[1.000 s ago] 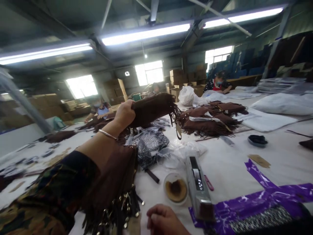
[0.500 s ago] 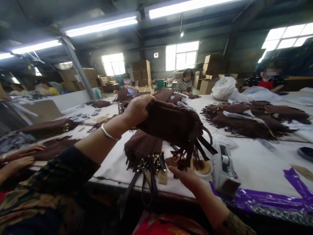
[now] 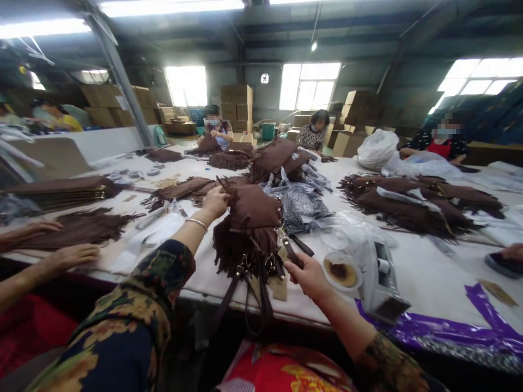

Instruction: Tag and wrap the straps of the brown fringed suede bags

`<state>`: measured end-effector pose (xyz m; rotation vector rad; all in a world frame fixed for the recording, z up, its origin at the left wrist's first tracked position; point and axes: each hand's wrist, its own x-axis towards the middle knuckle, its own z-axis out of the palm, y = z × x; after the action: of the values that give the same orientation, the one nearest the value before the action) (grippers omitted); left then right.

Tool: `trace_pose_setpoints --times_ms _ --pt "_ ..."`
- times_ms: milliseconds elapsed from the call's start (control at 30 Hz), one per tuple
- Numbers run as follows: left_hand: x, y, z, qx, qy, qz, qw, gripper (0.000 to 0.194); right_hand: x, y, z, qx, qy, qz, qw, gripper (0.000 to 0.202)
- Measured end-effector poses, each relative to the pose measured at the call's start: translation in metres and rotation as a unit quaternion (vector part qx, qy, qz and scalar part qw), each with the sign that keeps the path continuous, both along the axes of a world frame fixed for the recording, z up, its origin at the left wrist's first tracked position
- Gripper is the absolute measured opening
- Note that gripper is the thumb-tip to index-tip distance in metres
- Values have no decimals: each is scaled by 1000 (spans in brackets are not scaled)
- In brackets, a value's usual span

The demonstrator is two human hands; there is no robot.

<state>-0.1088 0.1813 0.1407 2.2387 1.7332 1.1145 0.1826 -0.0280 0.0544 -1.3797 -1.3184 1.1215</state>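
Observation:
My left hand (image 3: 216, 202), with a bangle at the wrist, is closed on the left end of a brown fringed bag (image 3: 255, 208). This bag is above a stack of similar fringed bags (image 3: 239, 245) near the table's front edge. Dark wrist straps (image 3: 265, 296) and metal clasps hang from the stack's front. My right hand (image 3: 310, 276) pinches a dark strap (image 3: 291, 251) with a metal clip at its upper end, at the bag's right side. Tan paper tags (image 3: 279, 288) lie below it.
A bowl with brown contents (image 3: 342, 270) and a tape dispenser (image 3: 382, 283) stand right of my right hand. More fringed bags (image 3: 417, 201) lie at the right. At the left, a co-worker's hands (image 3: 75, 258) rest near fringed bags (image 3: 87, 226). Other people sit across the table.
The bag has come down and left onto the stack, with its fringe turned away from the right. My right hand has risen slightly and now clearly pinches a strap.

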Motion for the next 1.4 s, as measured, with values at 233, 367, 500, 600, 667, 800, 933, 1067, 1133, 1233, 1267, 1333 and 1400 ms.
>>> trace_pose_setpoints --times_ms 233,367,500,600,667,800,933,1067,1133,1233,1267,1333,1400 --pt "-7 -100 -54 17 -48 44 998 30 -17 -21 -29 -94 158 13 983 41" --pt "59 -175 -70 -218 -279 -106 929 27 -13 -36 -10 -109 161 29 980 43" --pt "122 -209 -99 -477 -517 -214 678 43 -12 -54 2 -114 173 60 976 42" --pt "149 -208 -114 -481 -634 -205 570 36 -13 -65 -7 -140 135 72 978 43" --pt "158 -205 -119 -464 -675 -179 545 27 -12 -70 -17 -163 98 65 979 42" --pt "159 -203 -124 -466 -678 -167 544 23 2 -72 -29 -108 -35 65 991 36" --pt "149 -204 -132 -474 -667 -169 550 32 26 -56 -18 -6 -137 22 990 34" --pt "146 -204 -142 -461 -661 -169 567 42 37 -22 9 95 -218 -7 971 32" --pt "149 -205 -146 -453 -653 -169 582 45 27 2 26 170 -272 21 947 36" --pt "152 -206 -148 -452 -650 -166 588 45 -8 44 49 274 -352 81 891 50" --pt "152 -206 -148 -451 -650 -165 588 44 -23 58 55 286 -381 95 874 55" --pt "152 -207 -146 -450 -649 -167 590 42 -53 86 61 276 -425 98 856 65" --pt "151 -207 -145 -448 -648 -172 591 41 -78 111 58 254 -452 97 849 72"
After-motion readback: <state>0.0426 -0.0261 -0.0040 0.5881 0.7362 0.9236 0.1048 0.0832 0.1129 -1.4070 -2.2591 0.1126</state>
